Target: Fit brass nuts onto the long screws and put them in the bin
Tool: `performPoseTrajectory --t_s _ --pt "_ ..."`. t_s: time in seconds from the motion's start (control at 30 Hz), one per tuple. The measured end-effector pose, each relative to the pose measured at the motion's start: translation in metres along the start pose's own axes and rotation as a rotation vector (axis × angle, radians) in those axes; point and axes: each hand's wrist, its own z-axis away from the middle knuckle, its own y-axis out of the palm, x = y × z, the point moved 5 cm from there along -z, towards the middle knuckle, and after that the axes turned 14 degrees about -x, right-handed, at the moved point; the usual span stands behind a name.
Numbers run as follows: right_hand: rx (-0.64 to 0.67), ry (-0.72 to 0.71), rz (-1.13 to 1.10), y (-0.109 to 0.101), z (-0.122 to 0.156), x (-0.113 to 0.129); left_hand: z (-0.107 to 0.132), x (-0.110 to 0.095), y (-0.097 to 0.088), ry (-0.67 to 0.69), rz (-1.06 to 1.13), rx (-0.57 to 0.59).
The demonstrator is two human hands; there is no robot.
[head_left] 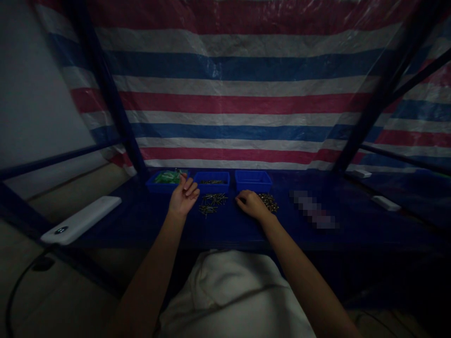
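Note:
My left hand (184, 196) is raised in front of the left blue bin (155, 188), its fingers curled and thumb and forefinger pressed together. Anything in that pinch is too small and dark to make out. Green pieces (165, 177), perhaps plastic, lie in this bin. My right hand (251, 204) rests low over the table with bent fingers, beside a pile of small brass-coloured pieces (269, 203); whatever its fingertips hold is hidden. Between the hands lie loose screws (214, 200) in two small heaps. Behind them, the middle blue bin (212, 188) holds more thin, screw-like pieces.
A third blue bin (252, 182) stands behind my right hand. On the dark blue table (225, 234) a blurred-out object (313, 210) lies to the right. A long white device (82, 219) sits at the left edge. Blue frame posts (105, 89) and a striped sheet (225, 103) enclose the back.

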Motion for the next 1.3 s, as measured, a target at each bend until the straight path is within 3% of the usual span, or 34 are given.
performPoseTrajectory --t_s 0.17,0.27,0.37,0.47,0.57,0.8,1.0,1.2,1.3 --pt "-0.015 -0.01 0.0 -0.001 0.0 0.002 -0.018 0.017 -0.005 -0.154 -0.106 -0.155" --pt "-0.018 -0.008 -0.002 -0.001 0.0 0.002 -0.029 0.023 -0.01 -0.18 -0.206 -0.239" --pt "-0.022 -0.011 -0.007 -0.001 0.0 0.001 -0.032 0.024 -0.01 -0.174 -0.333 -0.236" --pt "-0.017 -0.012 -0.011 0.0 0.0 0.001 -0.029 0.026 -0.008 -0.213 -0.509 -0.145" --pt "-0.013 -0.005 -0.007 0.0 0.0 0.0 -0.027 0.024 -0.008 -0.091 -0.703 -0.072" --pt "-0.019 -0.007 -0.011 -0.003 0.0 0.003 -0.041 0.02 -0.027 0.447 -1.404 0.025" --pt "-0.015 -0.009 -0.006 -0.001 0.0 0.001 -0.044 0.033 -0.039 0.494 -1.71 0.24" --pt "-0.009 -0.015 0.008 0.0 0.0 0.001 -0.042 0.024 -0.037 0.616 -1.849 0.235" --pt "-0.021 -0.014 0.009 -0.001 0.0 0.001 -0.04 0.025 -0.041 0.598 -1.933 0.218"
